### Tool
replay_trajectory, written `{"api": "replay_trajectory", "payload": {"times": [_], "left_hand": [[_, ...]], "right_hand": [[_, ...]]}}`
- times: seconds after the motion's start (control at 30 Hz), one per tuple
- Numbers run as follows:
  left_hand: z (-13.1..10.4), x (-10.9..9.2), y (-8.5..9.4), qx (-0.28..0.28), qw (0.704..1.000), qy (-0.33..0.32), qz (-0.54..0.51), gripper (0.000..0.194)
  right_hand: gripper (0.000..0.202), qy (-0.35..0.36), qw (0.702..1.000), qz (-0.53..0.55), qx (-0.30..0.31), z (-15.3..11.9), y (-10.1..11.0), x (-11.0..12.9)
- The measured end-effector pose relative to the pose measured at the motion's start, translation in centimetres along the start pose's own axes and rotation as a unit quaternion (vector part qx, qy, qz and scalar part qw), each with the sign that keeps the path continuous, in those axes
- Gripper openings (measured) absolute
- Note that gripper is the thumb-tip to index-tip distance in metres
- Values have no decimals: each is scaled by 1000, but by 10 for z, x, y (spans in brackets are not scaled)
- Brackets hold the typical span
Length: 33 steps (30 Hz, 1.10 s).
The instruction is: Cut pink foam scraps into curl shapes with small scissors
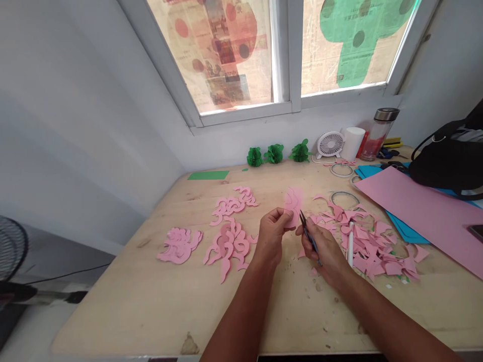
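Observation:
A small pink paper piece [292, 201] with curved lines drawn on it is pinched between the thumb and fingers of my left hand [272, 231]. Close on its right, my right hand [322, 247] is closed around dark scissors [309, 235], whose blades point up beside the paper's right edge. Curly pink cutouts [228, 241] lie on the table left of my hands, and a stacked group of pink cutouts [180, 245] sits farther left. Pink scraps [372, 249] are heaped to the right of my right hand, with a white pen [350, 244] among them.
Across the wooden table's [124, 311] back are a green paper strip [208, 175], green paper ornaments [273, 154], a small white fan [330, 145] and a glass bottle [379, 133]. A large pink sheet [426, 211], blue sheets [405, 229], tape rolls [344, 199] and a black bag [445, 161] lie right.

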<state>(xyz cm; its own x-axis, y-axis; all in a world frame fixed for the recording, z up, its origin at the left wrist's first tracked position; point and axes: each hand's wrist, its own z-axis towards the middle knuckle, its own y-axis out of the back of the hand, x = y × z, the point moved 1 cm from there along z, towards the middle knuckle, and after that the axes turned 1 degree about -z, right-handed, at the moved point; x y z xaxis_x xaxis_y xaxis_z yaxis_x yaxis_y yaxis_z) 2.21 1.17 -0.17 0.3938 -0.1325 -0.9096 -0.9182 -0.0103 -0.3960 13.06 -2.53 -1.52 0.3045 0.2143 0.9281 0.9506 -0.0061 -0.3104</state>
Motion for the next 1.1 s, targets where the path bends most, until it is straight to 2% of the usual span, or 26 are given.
{"api": "replay_trajectory", "payload": {"times": [0.2, 0.43, 1.1], "left_hand": [[-3, 1, -2, 17, 1000, -2, -5, 22], [-3, 0, -2, 6, 1000, -13, 19, 23], [-4, 0, -5, 15, 1000, -4, -9, 23]], "right_hand": [[41, -8, 1000, -4, 0, -2, -5, -1], [41, -1, 1000, 0, 0, -2, -4, -1], [39, 1, 1000, 1, 1, -1, -4, -2]]}}
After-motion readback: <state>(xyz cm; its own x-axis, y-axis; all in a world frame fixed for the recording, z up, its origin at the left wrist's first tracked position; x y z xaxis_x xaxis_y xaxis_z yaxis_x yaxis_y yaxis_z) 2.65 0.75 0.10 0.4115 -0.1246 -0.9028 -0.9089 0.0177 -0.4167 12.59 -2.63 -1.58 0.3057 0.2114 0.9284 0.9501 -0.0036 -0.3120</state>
